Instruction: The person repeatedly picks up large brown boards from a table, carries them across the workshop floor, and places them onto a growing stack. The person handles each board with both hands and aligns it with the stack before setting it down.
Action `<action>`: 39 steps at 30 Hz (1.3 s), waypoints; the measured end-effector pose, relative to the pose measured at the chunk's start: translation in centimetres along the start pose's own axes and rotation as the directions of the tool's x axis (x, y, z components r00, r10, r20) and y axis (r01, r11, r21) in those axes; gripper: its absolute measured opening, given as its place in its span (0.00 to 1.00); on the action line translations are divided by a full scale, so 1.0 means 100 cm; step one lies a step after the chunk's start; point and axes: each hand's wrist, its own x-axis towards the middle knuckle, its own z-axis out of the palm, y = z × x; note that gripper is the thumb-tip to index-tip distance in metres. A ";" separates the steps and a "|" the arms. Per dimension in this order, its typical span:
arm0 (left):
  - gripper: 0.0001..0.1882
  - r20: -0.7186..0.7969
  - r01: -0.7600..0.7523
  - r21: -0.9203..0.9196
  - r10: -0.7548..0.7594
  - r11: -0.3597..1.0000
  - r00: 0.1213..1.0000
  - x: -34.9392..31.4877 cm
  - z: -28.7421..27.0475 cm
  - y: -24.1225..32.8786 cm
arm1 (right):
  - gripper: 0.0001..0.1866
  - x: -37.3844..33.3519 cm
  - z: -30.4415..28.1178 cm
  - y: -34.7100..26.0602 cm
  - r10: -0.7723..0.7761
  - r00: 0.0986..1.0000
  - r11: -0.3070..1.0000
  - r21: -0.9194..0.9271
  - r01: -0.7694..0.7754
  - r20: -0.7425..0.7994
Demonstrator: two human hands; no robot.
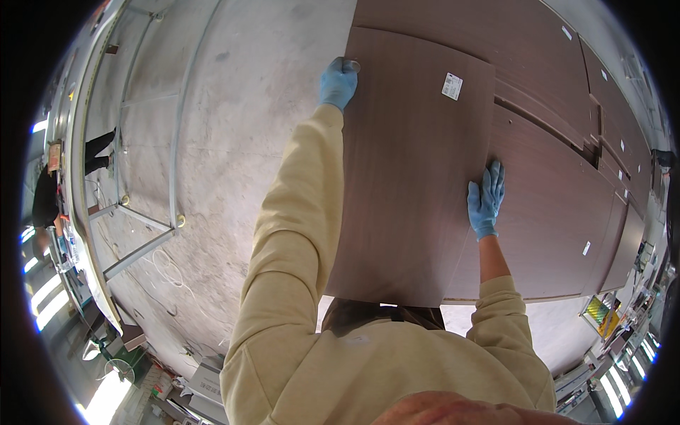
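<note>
Nearest the camera, my cream sweatshirt [340,361], with both sleeves reaching forward to the top panel [418,170]. That panel is the landmark: a brown board, flat in front of my waist, lying over other brown panels [545,205] that spread past its far edge and off to its right. White label [452,86] on its face, toward the far right corner.

My left hand [338,83], blue glove, is clenched on the panel's left edge near the far corner, fingers curled in. My right hand [486,200], also blue-gloved, isn't grasping: laid palm down at the panel's right edge, fingers stretched out straight and away from me.

Containers: grey-white carton [205,382] behind and left of the panel, near my left elbow side; contents can't be told. Small brownish box [54,156] far left of the panel, on or by a long pale-edged table [76,156]; can't see inside. Yellow-and-green item [602,316] right of the panel's near end, maybe a tray, too small to tell what it holds.

Also left of the panel: metal frame [175,142] with casters [180,220] standing on the grey floor [241,127]. Beyond it, a co-worker [47,198] in dark clothes.
</note>
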 end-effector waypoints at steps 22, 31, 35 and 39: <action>0.20 0.042 0.156 -0.001 -0.156 0.988 0.987 0.079 0.029 0.004 | 0.32 0.001 0.003 -0.003 0.002 0.999 1.000 -0.031 -0.001 0.050; 0.17 0.081 0.207 -0.077 -0.201 0.975 0.976 0.080 0.030 0.001 | 0.33 0.003 0.002 -0.001 0.042 0.996 0.999 0.006 -0.043 0.082; 0.19 0.059 0.263 -0.108 -0.257 0.959 0.964 0.080 0.034 0.000 | 0.33 0.002 0.002 0.001 0.043 0.995 0.999 -0.013 -0.041 0.093; 0.20 0.070 0.340 -0.194 -0.333 0.920 0.940 0.075 0.038 0.001 | 0.33 0.000 0.005 0.004 0.062 0.994 0.998 -0.028 -0.060 0.087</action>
